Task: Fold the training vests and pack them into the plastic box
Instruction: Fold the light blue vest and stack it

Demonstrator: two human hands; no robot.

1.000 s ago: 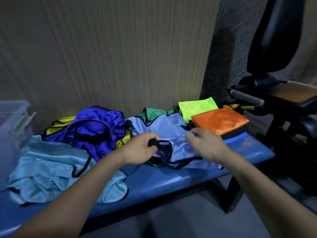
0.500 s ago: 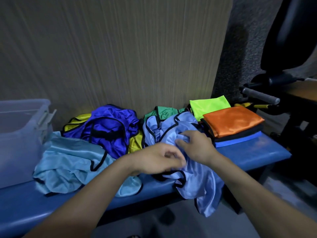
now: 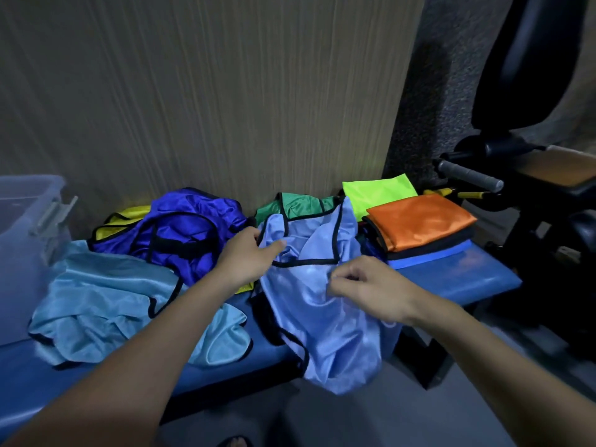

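Note:
A pale lilac-blue vest (image 3: pixel 322 304) with black trim lies over the front edge of the blue bench (image 3: pixel 458 279), its lower part hanging off. My left hand (image 3: pixel 248 256) grips the vest's upper left shoulder. My right hand (image 3: pixel 364 285) pinches the fabric near its middle. Unfolded vests lie to the left: a light blue one (image 3: pixel 106 301), a royal blue one (image 3: pixel 190 233), a yellow one (image 3: pixel 129 217) beneath, and a green one (image 3: pixel 300 204) behind. A folded stack topped by an orange vest (image 3: pixel 419 221) sits at the right. The clear plastic box (image 3: pixel 22 233) stands at the far left.
A neon green folded vest (image 3: pixel 377 191) lies behind the stack, against the wood-grain wall. Black gym equipment with a grey-gripped handle (image 3: pixel 467 175) crowds the right side beyond the bench end. Grey floor runs in front of the bench.
The lilac-blue vest has been spread out and pulled further over the bench edge. My hands have parted: the left went up to the shoulder, the right came toward me.

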